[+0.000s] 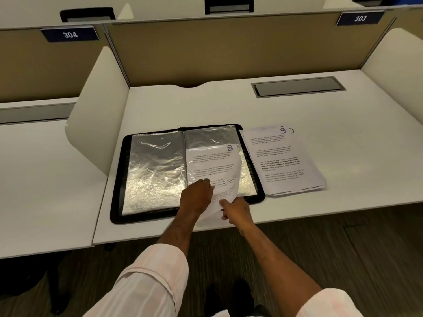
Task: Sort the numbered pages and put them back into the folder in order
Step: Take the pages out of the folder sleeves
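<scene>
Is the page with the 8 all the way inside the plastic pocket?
No, only partly. Page 8 sticks out past the folder, where both hands hold its bottom end.

The person wears a pale pink shirt with faint lengthwise stripes, both sleeves rolled or pushed up above the elbow so that the forearms are bare. The left sleeve [151,280] ends in a folded cuff with a stitched edge; the right sleeve [329,304] shows only at the bottom edge. The left hand [197,197] and right hand [237,210] are bare, without visible rings or a watch.
</scene>
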Available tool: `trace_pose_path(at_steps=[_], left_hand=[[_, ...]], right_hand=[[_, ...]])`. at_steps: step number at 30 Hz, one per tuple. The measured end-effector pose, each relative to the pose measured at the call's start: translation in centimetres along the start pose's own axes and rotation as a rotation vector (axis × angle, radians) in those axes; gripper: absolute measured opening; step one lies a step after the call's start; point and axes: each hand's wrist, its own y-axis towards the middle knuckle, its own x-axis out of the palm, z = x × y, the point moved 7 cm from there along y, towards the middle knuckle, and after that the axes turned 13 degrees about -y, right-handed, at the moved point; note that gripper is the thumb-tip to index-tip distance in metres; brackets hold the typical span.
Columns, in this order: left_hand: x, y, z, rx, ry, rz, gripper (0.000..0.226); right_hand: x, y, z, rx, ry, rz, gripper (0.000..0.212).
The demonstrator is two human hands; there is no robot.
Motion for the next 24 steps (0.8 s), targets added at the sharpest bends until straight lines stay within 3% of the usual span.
trace_pose_path(at_steps=[6, 10, 13, 15, 16, 18, 21, 24], left_hand=[[-3.0, -0.5, 0.6, -0.015, 0.005, 0.119, 0.029], [-5.1, -2.4, -0.3, -0.077, -0.039, 0.153, 0.019], [-6.8, -3.8, -2.4, -0.237, -0.134, 0.252, 0.016], [-7.4, -4.9, -4.2, -0.373, -0.226, 0.313, 0.016], [-7.4, -5.4, -5.4, -0.433, -0.272, 0.334, 0.015], [-7.6, -6.7, -7.2, -0.516, -0.361, 0.386, 0.015], [-7.5, -8.0, -9.5, -0.640, -0.534, 0.473, 0.023], [-8.8, -8.9, -10.5, -0.711, -0.524, 0.517, 0.032]], right_hand=[[0.4, -4.8, -3.2, -0.111, -0.347, 0.039, 0.032], [0.3, -10.4, -7.6, -0.269, -0.670, 0.052, 0.033], [-0.8, -15.5, -8.6, -0.370, -0.814, -0.011, 0.031], [-1.9, -19.3, -8.7, -0.411, -0.762, -0.167, 0.020], [-2.6, -20.8, -9.1, -0.421, -0.814, -0.207, 0.025], [-4.5, -21.3, -10.9, -0.448, -0.965, -0.087, 0.040], [-6.5, -20.6, -14.8, -0.676, -1.008, 0.151, 0.037], [-10.0, -19.8, -17.4, -0.666, -0.815, 0.119, 0.036]])
